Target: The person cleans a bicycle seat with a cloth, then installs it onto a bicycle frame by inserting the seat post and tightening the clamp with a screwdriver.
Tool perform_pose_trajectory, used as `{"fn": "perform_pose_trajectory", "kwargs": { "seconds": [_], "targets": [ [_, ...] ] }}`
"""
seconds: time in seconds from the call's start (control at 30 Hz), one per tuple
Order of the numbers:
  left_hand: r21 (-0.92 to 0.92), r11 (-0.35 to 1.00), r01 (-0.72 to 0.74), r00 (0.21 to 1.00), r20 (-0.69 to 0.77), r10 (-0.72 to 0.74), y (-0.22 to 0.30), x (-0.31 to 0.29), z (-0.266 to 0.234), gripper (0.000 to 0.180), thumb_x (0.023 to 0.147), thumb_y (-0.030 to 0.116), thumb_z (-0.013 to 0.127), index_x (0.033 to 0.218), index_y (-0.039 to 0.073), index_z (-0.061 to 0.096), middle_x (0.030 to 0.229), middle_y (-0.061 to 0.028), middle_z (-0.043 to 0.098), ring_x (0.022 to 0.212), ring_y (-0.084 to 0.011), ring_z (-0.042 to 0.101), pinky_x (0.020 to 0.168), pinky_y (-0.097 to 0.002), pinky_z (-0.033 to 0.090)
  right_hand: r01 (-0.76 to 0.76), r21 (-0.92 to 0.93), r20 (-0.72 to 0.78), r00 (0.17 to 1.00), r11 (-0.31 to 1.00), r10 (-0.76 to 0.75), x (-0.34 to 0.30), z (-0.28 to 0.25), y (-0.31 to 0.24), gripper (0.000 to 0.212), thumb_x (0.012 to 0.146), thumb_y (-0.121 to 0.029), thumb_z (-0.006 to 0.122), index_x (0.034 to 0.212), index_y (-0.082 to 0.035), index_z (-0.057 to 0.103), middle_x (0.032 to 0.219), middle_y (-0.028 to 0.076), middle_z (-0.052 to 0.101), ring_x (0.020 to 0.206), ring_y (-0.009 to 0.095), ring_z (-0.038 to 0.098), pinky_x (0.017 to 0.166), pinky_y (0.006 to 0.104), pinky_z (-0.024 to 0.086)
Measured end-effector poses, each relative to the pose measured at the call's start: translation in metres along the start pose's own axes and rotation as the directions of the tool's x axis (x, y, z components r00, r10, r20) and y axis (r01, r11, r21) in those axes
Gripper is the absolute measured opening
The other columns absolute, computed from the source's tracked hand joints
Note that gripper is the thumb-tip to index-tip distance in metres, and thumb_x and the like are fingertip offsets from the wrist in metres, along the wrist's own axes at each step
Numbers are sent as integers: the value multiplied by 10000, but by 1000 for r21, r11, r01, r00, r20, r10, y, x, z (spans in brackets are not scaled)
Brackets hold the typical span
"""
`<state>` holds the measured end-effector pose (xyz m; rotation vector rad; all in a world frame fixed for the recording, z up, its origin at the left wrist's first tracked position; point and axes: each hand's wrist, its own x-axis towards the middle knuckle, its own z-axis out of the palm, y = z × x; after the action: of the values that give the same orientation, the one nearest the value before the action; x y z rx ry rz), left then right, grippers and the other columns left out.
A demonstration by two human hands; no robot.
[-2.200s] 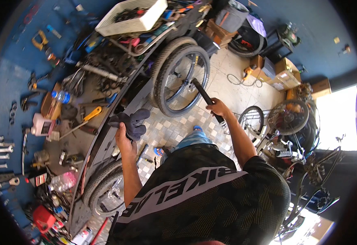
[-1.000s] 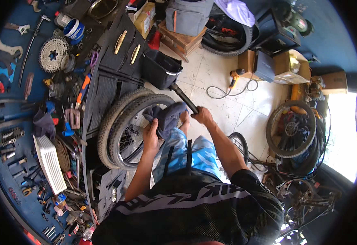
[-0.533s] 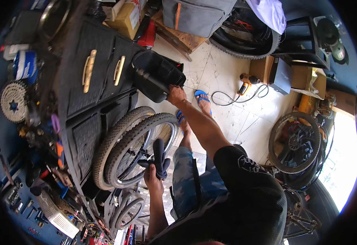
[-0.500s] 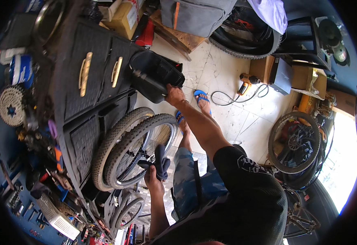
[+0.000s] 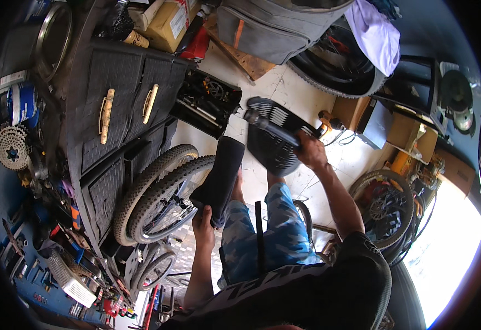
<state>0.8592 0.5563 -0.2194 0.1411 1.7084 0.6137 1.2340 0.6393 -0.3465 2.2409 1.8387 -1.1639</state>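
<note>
My right hand [image 5: 312, 151] is closed on the near right rim of a black slotted plastic basket [image 5: 273, 107], held tilted above the floor. A dark grey tube [image 5: 276, 131] with a rounded end runs across the basket to my fingers; whether it is part of the basket I cannot tell. In my left hand [image 5: 203, 223] is a long, dark, soft-looking pad [image 5: 221, 170], gripped at its lower end with the thumb on top. Beyond the pad stands an open black box [image 5: 205, 104] holding metal parts and dark pieces.
Two knobby bicycle wheels [image 5: 161, 201] lean by the black cabinet [image 5: 114, 82] on the left. A grey bag [image 5: 268, 27] rests on a wooden stand [image 5: 240, 52]. A yellow-black heat gun [image 5: 331, 121] with a cable lies on the floor. Tools hang at lower left.
The basket has moved right in my right hand, away from the black box, whose contents now show. The dark pad in my left hand has risen and appears longer.
</note>
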Motion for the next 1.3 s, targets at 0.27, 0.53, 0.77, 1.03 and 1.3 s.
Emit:
{"fn": "perform_pose_trajectory", "kwargs": {
  "seconds": [0.27, 0.53, 0.77, 1.03, 1.3],
  "targets": [
    [5, 999, -42, 999, 4, 42, -2, 5, 28, 374, 952, 443, 698, 839, 96, 618, 669, 38, 525, 530, -77, 443, 486, -270, 313, -87, -342, 66, 991, 936, 116, 72, 13, 83, 269, 858, -121, 625, 1121, -117, 570, 1026, 198, 696, 977, 420, 679, 806, 522, 549],
    [14, 1000, -12, 997, -71, 13, -17, -8, 33, 439, 952, 502, 681, 842, 85, 601, 642, 49, 494, 516, -50, 429, 476, -234, 330, -140, -466, -118, 988, 874, 96, 79, 17, 137, 396, 887, -181, 656, 1261, -161, 526, 1112, 192, 683, 998, 425, 681, 813, 551, 539],
    [-81, 997, -11, 994, -113, 1, -26, -33, 42, 356, 994, 407, 648, 875, 72, 636, 740, 47, 560, 652, -54, 496, 591, -242, 397, 8, -189, 325, 944, 982, 55, 104, 93, 43, 471, 845, -292, 687, 1236, -81, 530, 1017, 279, 708, 995, 450, 695, 864, 549, 553],
    [-181, 979, -91, 948, -316, 30, -50, -71, 23, 383, 1012, 364, 635, 1039, -13, 697, 857, 4, 650, 785, -75, 534, 701, -255, 429, 290, -57, 404, 882, 955, -244, 202, 192, -135, 675, 819, -357, 760, 1336, -22, 484, 1231, 272, 642, 1180, 428, 619, 972, 533, 520],
    [-295, 942, -158, 911, -412, 24, -91, -133, -1, 410, 997, 397, 641, 1070, -3, 698, 774, -10, 656, 648, -72, 557, 563, -264, 418, 444, -156, 497, 807, 882, -318, 125, 172, -163, 845, 825, -417, 762, 1475, -14, 403, 1260, 277, 638, 1182, 404, 623, 981, 475, 518]
  ]
}}
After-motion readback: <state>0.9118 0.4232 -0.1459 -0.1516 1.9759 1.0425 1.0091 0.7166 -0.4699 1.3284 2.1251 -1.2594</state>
